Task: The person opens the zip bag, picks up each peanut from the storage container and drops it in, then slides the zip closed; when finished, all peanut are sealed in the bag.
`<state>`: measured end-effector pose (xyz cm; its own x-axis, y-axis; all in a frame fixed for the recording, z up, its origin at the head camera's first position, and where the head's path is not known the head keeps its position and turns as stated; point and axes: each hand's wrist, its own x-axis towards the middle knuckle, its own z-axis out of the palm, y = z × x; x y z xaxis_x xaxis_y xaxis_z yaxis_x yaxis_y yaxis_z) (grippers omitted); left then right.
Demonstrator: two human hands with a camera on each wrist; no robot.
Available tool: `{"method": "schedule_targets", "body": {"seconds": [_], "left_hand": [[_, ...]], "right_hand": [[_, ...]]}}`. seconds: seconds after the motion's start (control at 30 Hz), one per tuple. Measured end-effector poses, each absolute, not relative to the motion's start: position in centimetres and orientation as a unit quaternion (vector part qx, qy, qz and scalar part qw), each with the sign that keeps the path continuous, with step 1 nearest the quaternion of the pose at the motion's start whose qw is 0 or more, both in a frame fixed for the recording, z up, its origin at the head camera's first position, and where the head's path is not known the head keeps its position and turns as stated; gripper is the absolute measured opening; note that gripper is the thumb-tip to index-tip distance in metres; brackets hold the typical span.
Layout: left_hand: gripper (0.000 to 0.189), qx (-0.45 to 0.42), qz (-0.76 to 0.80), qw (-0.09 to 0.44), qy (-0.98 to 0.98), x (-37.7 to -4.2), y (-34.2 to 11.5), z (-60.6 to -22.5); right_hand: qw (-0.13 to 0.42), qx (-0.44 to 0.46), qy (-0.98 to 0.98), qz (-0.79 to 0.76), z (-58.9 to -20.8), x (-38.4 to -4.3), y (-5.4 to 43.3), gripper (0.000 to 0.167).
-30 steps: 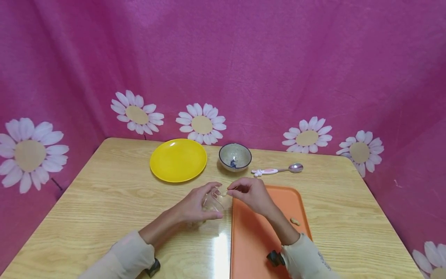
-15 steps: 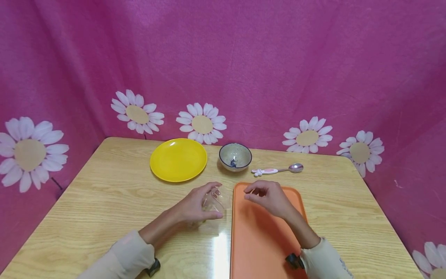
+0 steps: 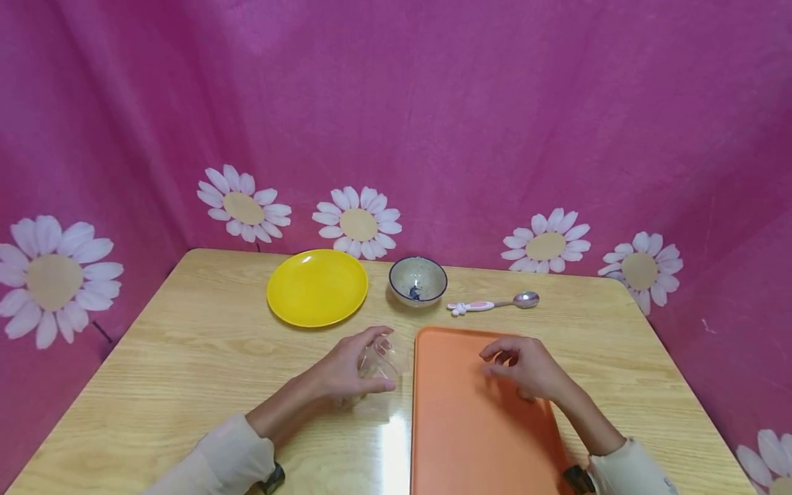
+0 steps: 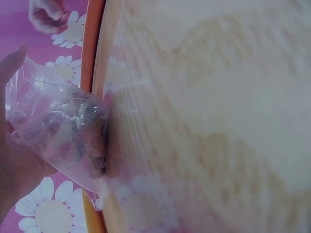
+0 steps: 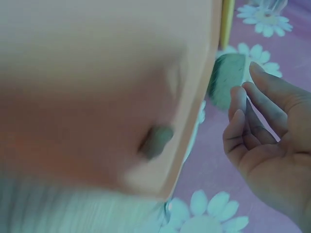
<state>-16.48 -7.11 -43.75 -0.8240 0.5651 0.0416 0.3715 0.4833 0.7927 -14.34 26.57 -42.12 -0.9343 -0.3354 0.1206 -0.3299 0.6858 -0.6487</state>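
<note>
My left hand [image 3: 346, 368] holds a clear plastic bag [image 3: 379, 357] upright on the table, left of the orange tray [image 3: 458, 426], with thumb and fingers spread around its mouth. In the left wrist view, brownish lumps [image 4: 92, 138] lie at the bottom of the bag. Over the right part of the tray hovers my right hand [image 3: 526, 368], its fingers loosely bent with nothing between them. A peanut [image 5: 156, 141] lies on the tray near its edge; in the head view the right hand partly covers it.
Along the back of the wooden table [image 3: 204, 330] stand a yellow plate [image 3: 317, 287] and a small dark-rimmed bowl [image 3: 417, 282]. A spoon [image 3: 491, 304] with a rabbit handle lies behind the tray. A pink curtain [image 3: 396, 103] with daisies hangs behind and at both sides.
My right hand was at the bag's mouth with a small pale thing at its fingertips; it has moved right, emptied, over the tray towards the peanut. My left hand has stayed on the bag.
</note>
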Motion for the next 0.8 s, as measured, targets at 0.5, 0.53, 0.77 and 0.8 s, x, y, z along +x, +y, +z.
{"method": "schedule_targets", "body": {"seconds": [0.5,0.53,0.77,0.8], "left_hand": [[0.083,0.266,0.425,0.12,0.857,-16.4,-7.1,-43.9],[0.082,0.267,0.425,0.12,0.856,-16.4,-7.1,-43.9],[0.081,0.281,0.428,0.105,0.852,-16.5,-7.2,-44.0],[0.081,0.28,0.428,0.104,0.853,-16.5,-7.3,-43.9]], "right_hand": [[0.102,-0.195,0.928,-0.301,-42.8,-13.7,31.3,0.018],[0.106,-0.194,0.928,-0.301,-42.9,-13.7,31.4,0.019],[0.122,-0.188,0.927,-0.302,-43.6,-13.7,31.6,0.016],[0.122,-0.19,0.927,-0.299,-43.7,-13.7,31.6,0.016]]}}
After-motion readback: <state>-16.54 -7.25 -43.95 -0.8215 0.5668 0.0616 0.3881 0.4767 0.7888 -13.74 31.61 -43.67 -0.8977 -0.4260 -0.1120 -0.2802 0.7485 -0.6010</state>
